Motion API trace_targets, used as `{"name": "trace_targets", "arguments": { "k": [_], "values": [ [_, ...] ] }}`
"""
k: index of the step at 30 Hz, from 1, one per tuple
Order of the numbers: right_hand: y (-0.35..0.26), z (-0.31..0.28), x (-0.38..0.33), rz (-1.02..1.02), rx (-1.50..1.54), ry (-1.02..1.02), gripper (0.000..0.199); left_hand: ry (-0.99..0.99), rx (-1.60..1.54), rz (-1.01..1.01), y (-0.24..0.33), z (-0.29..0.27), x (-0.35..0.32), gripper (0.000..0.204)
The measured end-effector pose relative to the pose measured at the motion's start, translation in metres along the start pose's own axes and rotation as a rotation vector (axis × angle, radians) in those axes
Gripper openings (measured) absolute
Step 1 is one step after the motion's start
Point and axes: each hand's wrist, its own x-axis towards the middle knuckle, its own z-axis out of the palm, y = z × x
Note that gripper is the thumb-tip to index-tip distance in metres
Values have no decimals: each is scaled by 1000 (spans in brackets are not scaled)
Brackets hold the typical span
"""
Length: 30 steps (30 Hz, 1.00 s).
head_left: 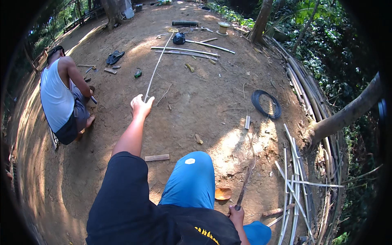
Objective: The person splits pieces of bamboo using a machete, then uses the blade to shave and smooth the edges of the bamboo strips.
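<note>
Stretched out ahead, my left hand (141, 107) is closed on the near end of a long, thin pale strip, likely split bamboo (158, 61). The strip runs away from me, its far end near a small yellowish piece on the dirt. Low beside my blue-clad knee, my right hand (237, 215) grips the handle of a machete (245, 183), whose long dark blade points forward. A brown dry leaf (223, 193) lies just left of the blade. On the ground below my left forearm is a short flat piece of wood (157, 157).
Another person (63, 94) squats at the left, holding a tool. Pale strips (295, 192) lie crossed at the right, near a leaning tree trunk (347, 108) and bamboo poles (300, 85). A black wire coil (266, 104), a spool (223, 27) and a black bag (179, 38) lie farther off.
</note>
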Motion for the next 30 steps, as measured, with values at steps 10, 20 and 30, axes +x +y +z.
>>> {"name": "trace_targets", "arguments": {
  "k": [10,20,30],
  "values": [
    [-18,9,-7,8,83,-25,24,-1235,283,37,-142,64,-265,56],
    [-15,2,-1,-81,29,-50,21,-968,155,0,-94,31,-223,58],
    [-24,1,-6,-2,124,-22,18,-1180,188,66,-105,76,-252,60]
  ]
}}
